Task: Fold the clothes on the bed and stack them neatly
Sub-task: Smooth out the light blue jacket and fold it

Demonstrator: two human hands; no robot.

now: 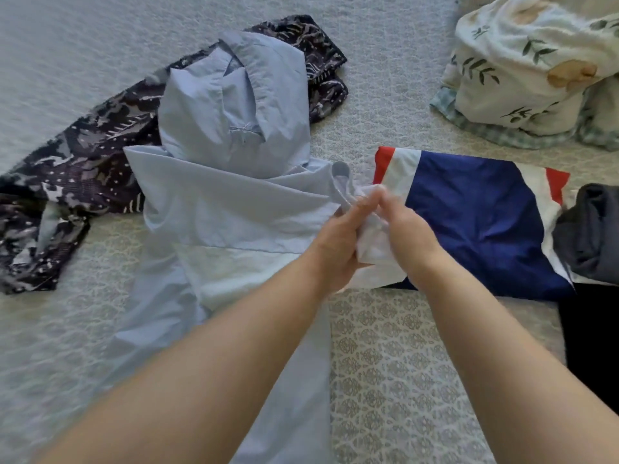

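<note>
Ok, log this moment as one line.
phase: folding | left hand: grips white cloth | right hand: grips same | light blue jacket: spread on bed

Left hand and right hand together, fingers curled.

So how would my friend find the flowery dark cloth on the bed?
Start at the pale blue shirt spread across the middle of the bed. The dark cloth lies under it, sticking out to the left and past the collar. It is the only black-and-grey patterned piece; the clothes on the right are plain navy, grey, or cream with leaves.
</note>
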